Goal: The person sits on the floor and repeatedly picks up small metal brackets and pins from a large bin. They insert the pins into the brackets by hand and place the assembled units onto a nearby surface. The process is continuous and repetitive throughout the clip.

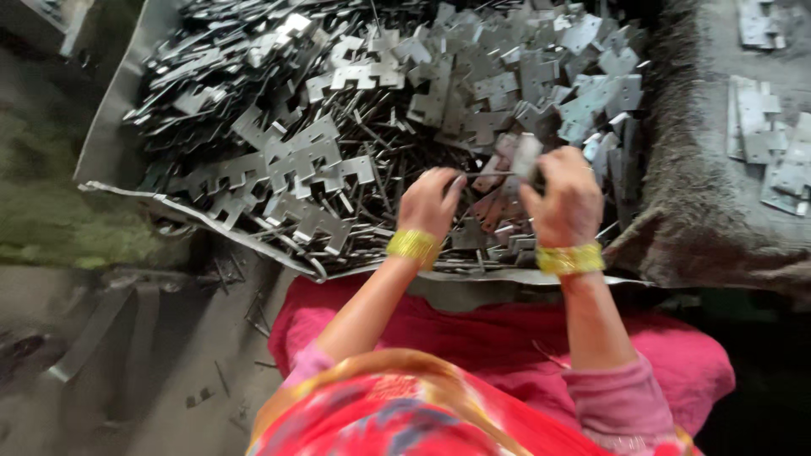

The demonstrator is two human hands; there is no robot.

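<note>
Now your right hand (568, 198) holds a small hinge leaf (525, 156), a flat stamped plate of grey metal, upright between thumb and fingers, which are clamped on its lower edge. Your left hand (429, 201) is pinched shut on a thin metal pin (490, 174) that runs level from its fingertips toward the leaf. Both pieces sit between the two hands, just above the heap, and motion blur hides whether the pin has entered the knuckle.

Judged from its look, the leaf is light, rigid and thin, with sheared edges and notched knuckles that may be sharp; take it by the flat faces, away from the notches. The pin is slender and stiff, probably slick, and best held near its rear end so that the tip stays free.

Both wrists are bent upward, palms turned toward each other, forearms converging from your lap. A gold bangle (413, 246) rings the left wrist and another gold bangle (570, 258) the right.

Beyond the fingers lies a heap of hinge leaves (355, 93) mixed with loose pins (380, 173), carried on a bent metal sheet (110, 127). To the right of the right-hand fingers, more stacked leaves (764, 135) rest on a dusty grey cloth (693, 211).
</note>
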